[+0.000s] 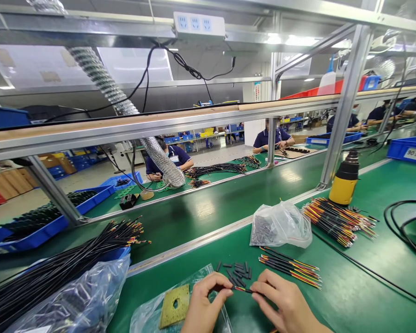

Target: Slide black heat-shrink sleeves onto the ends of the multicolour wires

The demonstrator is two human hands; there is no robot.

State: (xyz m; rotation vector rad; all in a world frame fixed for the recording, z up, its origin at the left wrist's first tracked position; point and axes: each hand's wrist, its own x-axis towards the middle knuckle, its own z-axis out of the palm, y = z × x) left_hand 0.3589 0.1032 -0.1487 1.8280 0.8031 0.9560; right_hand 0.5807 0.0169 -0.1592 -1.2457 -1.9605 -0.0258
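Note:
A thin black cable with red and yellow wires (242, 289) stretches between my two hands, low in the view. My left hand (208, 300) pinches its coloured wire end between thumb and fingertips. On the black part of the same cable, my right hand (286, 300) has its thumb and fingers closed. Just behind the hands lie several short black tubes (241, 270), loose on the green mat. A small row of cut cables (291, 268) with coloured ends rests beyond my right hand. Left of my left hand, a yellow sponge (174, 306) lies on a clear plastic bag (142, 319).
A plastic bag of small dark pieces (280, 224) sits behind the cut cables. Farther right are a bundled cable pile (338, 222) and a yellow heat gun (345, 180). Long black cables (65, 259) fill the left side. Metal posts and a shelf stand ahead; co-workers sit beyond.

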